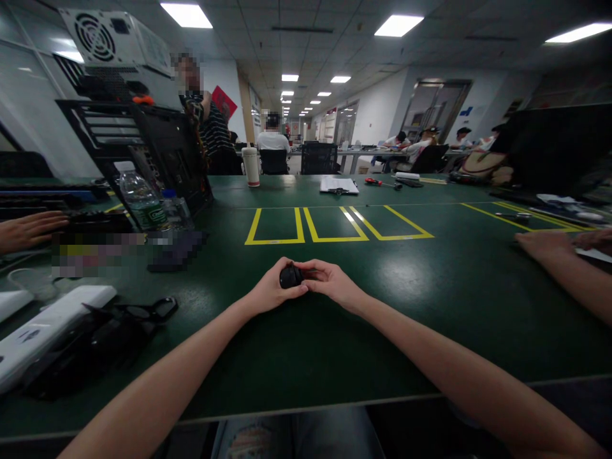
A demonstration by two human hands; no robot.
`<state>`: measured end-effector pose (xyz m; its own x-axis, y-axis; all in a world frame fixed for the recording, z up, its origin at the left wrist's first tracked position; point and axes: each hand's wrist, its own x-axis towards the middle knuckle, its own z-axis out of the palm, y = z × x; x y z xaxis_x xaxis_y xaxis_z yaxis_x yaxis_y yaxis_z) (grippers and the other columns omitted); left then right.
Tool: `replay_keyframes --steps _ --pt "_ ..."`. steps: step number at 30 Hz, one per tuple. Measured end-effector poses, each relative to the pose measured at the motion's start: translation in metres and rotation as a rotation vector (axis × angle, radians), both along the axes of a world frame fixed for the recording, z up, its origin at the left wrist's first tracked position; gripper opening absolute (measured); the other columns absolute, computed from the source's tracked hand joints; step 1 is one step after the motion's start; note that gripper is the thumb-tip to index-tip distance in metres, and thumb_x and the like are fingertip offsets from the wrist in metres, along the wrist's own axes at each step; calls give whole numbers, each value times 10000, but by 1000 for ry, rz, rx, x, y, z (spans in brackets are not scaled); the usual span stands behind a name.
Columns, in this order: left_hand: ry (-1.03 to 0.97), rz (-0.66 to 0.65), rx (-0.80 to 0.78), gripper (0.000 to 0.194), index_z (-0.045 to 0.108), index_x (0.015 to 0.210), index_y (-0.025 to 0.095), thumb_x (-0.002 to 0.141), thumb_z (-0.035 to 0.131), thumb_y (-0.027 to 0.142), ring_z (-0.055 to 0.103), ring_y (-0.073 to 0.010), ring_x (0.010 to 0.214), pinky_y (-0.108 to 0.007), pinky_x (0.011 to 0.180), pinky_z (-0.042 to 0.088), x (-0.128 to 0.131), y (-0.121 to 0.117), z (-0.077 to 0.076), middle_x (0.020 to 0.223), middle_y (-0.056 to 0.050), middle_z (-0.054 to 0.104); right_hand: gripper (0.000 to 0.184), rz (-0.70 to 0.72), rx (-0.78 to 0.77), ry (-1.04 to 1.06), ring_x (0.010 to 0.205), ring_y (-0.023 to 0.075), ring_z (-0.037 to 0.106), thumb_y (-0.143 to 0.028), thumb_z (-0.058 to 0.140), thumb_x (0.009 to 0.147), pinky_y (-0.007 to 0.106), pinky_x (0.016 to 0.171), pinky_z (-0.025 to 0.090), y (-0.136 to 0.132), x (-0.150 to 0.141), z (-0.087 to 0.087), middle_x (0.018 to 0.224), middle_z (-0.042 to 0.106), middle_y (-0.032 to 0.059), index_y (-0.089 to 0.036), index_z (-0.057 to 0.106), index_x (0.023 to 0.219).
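Observation:
A small black round object (pixel 289 276), shaped like a short cylinder, is held just above the green table (pixel 306 344). My left hand (pixel 268 288) is closed around its left side, thumb below and fingers above. From the right, my right hand (pixel 335 284) pinches its other end between thumb and fingertips. The fingers hide part of the object, so its exact kind does not show. Beyond my hands, yellow tape outlines (pixel 335 240) mark the tabletop.
At left are a water bottle (pixel 138 194), an open computer case (pixel 167 146), a white power strip (pixel 57 325) and black glasses (pixel 153 309). Farther back stand a cup (pixel 250 166), clipboard (pixel 338 185) and red screwdriver (pixel 377 182). Other people's hands (pixel 545 245) rest at both sides.

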<state>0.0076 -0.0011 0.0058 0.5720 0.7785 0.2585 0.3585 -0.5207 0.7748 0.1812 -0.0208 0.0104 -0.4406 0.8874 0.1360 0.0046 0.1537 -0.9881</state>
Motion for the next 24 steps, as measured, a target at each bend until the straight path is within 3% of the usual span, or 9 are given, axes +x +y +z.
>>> replay_keyframes --steps 6,10,14,24 --pt "20 -21 -34 377 406 974 190 685 570 368 500 -153 799 -290 690 438 1 -1 -1 908 -26 480 253 -50 80 -20 963 160 516 -255 551 717 354 864 399 0 -1 -4 1001 550 23 -204 537 964" --pt "3 -30 -20 393 404 972 189 673 581 374 498 -159 818 -290 700 433 1 -1 -1 925 -29 478 282 -91 128 -102 926 165 523 -283 568 704 354 826 418 2 -2 -6 971 537 24 -210 507 969" --pt "6 -28 7 410 408 970 188 658 591 381 496 -156 794 -286 679 431 1 -1 -2 914 -27 476 311 -48 62 -175 777 151 557 -344 552 704 346 706 467 -1 3 -3 964 516 31 -213 483 977" --pt "80 -22 86 520 388 1003 186 601 632 407 510 -176 799 -310 677 424 1 -3 -6 926 -41 493 266 -5 43 -131 768 134 557 -350 555 704 334 707 466 -3 4 -4 964 499 21 -197 469 904"
